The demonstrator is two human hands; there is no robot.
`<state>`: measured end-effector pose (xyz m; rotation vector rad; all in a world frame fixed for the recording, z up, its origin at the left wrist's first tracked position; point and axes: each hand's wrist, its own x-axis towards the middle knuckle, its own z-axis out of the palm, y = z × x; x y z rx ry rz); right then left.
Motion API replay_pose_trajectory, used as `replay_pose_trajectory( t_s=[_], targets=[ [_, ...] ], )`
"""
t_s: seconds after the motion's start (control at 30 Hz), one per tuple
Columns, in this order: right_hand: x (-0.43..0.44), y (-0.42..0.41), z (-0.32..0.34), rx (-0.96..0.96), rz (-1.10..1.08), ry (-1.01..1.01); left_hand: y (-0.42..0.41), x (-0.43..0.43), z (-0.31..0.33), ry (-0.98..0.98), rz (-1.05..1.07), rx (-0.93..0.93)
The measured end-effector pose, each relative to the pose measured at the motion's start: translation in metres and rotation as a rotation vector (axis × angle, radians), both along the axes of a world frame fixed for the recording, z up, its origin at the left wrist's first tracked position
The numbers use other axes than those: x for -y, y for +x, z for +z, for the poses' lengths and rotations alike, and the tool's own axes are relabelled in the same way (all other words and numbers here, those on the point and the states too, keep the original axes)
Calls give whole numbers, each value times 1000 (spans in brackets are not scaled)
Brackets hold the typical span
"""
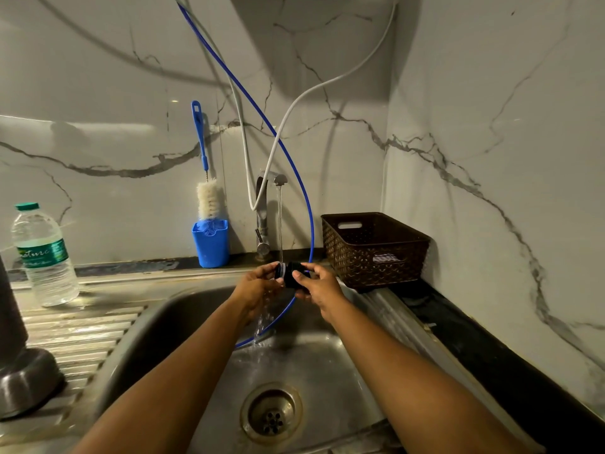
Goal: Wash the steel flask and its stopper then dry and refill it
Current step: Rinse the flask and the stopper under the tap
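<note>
I have the stopper (292, 273) held under the running stream from the tap (263, 217), above the back edge of the sink (163, 322), just in front of the tap's base. My left hand (258, 286) pinches its left end with curled fingertips, and my right hand (319, 286) grips the other end, thumb on the near side and fingers wrapped behind. It is a small black piece, rigid and probably light, and with water sheeting off it I judge it slippery, so I would hold it by the rims at both ends, not the smooth middle, and hold it low over the basin in case it slips. What I take to be the steel flask (19, 371) stands on the ribbed drainboard (91, 329) at the far left edge, apart from my hands; it looks heavier, hard and slick when wet, best gripped around the body with a full hand. A water bottle (44, 257) stands at the drainboard's back corner, and a bottle brush (206, 198) stands behind the sink.
</note>
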<state>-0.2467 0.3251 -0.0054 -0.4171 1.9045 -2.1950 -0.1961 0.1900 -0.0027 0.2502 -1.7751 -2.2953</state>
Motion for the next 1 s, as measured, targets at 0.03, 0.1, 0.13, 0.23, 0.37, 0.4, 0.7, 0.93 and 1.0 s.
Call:
replay_pose_trajectory(
  t_s=[0.03,0.1,0.13,0.23,0.37,0.4,0.7,0.93,1.0],
  targets=[
    [0,-1,0,17,5,-22,0,0,-1,14,7,-3],
    [-2,0,0,90,31,-74,0,0,-3,20,23,5],
    [-2,0,0,133,53,-93,1,-2,-3,-11,24,6],
    [-3,0,-2,222,115,-116,3,-7,-5,-79,49,-15],
    [1,3,-3,250,155,-72,1,-6,-6,-50,103,-49],
    [2,4,-3,248,158,-56,1,-5,-7,-44,107,-52],
    [7,6,-5,-82,22,176,4,6,-10,-78,77,-63],
    [4,13,-1,-417,-14,395,16,12,-8,-197,58,-163],
    [7,13,-1,-427,-34,384,18,12,-7,-215,65,-181]
  ],
)
